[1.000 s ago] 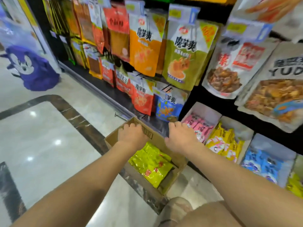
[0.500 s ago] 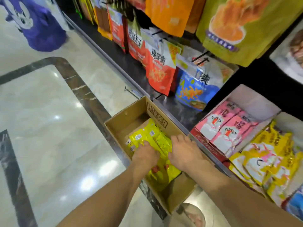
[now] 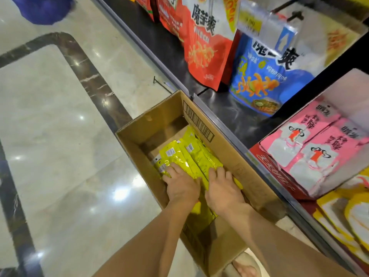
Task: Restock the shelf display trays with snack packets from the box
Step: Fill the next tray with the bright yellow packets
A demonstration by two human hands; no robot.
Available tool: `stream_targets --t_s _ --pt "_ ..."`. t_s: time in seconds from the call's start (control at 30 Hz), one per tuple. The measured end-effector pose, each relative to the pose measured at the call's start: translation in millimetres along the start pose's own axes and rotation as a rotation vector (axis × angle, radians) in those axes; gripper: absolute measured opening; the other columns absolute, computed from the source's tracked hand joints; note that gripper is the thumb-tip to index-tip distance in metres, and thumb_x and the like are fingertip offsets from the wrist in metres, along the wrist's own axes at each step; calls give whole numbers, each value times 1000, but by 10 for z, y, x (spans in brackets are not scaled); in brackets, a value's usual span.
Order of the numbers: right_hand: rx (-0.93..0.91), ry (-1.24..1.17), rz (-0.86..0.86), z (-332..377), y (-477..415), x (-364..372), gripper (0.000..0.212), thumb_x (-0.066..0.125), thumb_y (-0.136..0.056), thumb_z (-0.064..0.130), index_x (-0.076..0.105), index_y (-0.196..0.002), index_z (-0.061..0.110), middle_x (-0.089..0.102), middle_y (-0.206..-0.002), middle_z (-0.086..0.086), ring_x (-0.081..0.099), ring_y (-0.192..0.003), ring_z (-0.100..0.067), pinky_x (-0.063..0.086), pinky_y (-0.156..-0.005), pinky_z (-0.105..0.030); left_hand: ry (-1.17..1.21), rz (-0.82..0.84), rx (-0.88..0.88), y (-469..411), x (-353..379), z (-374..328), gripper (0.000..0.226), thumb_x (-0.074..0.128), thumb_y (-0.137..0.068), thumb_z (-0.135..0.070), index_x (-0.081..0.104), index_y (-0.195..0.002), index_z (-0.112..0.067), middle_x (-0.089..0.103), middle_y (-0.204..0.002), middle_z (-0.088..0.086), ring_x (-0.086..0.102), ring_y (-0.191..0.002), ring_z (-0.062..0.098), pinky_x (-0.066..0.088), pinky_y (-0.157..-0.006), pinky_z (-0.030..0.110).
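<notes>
An open cardboard box (image 3: pixel 151 124) stands on the floor against the shelf's base and holds a stack of yellow snack packets (image 3: pixel 191 156). Both my hands are inside it. My left hand (image 3: pixel 182 186) lies on the left side of the stack, fingers spread over the packets. Close beside it, my right hand (image 3: pixel 222 188) lies on the right side of the stack, its fingers flat on top. To the right, a display tray with a red front (image 3: pixel 275 170) holds pink packets (image 3: pixel 307 148). Beyond that is another tray with yellow-and-white packets (image 3: pixel 347 212).
A metal rail (image 3: pixel 229 124) edges the low shelf right beside the box. A red bag (image 3: pixel 205 52) and a blue bag (image 3: pixel 265 80) hang above the shelf. Polished marble floor (image 3: pixel 60 136) spreads to the left. My sandalled foot (image 3: pixel 243 264) is at the box's near end.
My hands left the box's far rim and dropped onto the yellow packets. The view tilted down and closer to the box.
</notes>
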State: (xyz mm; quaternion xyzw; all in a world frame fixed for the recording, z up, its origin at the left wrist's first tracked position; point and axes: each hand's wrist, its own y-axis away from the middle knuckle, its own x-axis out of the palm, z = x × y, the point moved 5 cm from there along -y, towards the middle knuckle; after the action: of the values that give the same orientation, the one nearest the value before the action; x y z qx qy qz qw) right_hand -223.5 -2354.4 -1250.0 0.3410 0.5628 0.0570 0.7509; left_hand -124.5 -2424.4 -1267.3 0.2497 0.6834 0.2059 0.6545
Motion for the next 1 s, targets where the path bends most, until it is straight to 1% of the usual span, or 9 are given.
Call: stream_targets --t_s 0.17,0.3,0.5,0.63,0.73,0.83,0.9,0.93,1.0 --pt "-6 -18 -73 -65 -96 59 66 56 -95 27 23 -149 9 29 -143 -15 42 -122 -37 38 -107 -43 -46 -3 4 -51 64 -19 107 42 -93 -66 -8 -152 8 8 -160 20 25 -139 41 18 -116 47" --pt "48 -204 -83 -88 -130 71 64 61 -94 21 27 -147 12 30 -141 -12 46 -122 -35 41 -102 -40 0 16 -3 -67 75 3 105 44 -94 -63 -9 -153 6 6 -161 18 24 -138 42 17 -116 48" --pt "140 -376 -109 -83 -168 60 38 57 -98 22 49 -134 14 43 -127 -11 53 -114 -33 47 -90 -41 138 48 -28 -41 31 38 100 50 -95 -54 -11 -155 -2 3 -162 14 21 -137 45 18 -117 45" --pt "149 -385 -124 -225 -124 117 16 53 -100 27 62 -112 22 55 -113 -4 54 -111 -30 41 -78 -35 202 47 -13 -24 3 36 94 51 -96 -44 -10 -155 -2 6 -161 14 20 -137 46 20 -116 45" --pt "143 -496 -161 -295 -72 57 15 56 -98 29 67 -107 26 58 -108 1 58 -109 -29 42 -79 -32 252 64 -9 1 -29 63 90 51 -97 -38 -8 -156 -2 9 -161 14 20 -139 47 19 -118 47" --pt "83 -530 -221 -261 4 -89 22 59 -97 29 70 -115 23 67 -113 -4 59 -108 -28 49 -86 -34 399 48 -30 9 -75 135 75 52 -94 -21 12 -154 -3 25 -156 15 29 -138 45 27 -114 47" --pt "58 -603 -270 -253 70 -203 21 61 -96 27 71 -113 20 71 -110 -5 61 -106 -29 51 -88 -37 578 -6 -52 20 -150 218 44 52 -87 -8 41 -130 -5 50 -130 15 50 -121 41 45 -96 42" --pt "53 -644 -286 -258 109 -263 20 62 -96 26 71 -112 19 71 -109 -5 62 -104 -28 51 -89 -37 643 -28 -63 48 -202 252 32 52 -86 -4 46 -117 -6 56 -115 14 56 -111 38 47 -83 37" --pt "51 -736 -301 -276 197 -399 17 62 -97 23 71 -109 17 72 -104 -2 64 -98 -23 51 -86 -32 742 -71 -83 113 -322 307 30 51 -84 -4 51 -114 -8 64 -104 13 62 -97 36 49 -72 35"
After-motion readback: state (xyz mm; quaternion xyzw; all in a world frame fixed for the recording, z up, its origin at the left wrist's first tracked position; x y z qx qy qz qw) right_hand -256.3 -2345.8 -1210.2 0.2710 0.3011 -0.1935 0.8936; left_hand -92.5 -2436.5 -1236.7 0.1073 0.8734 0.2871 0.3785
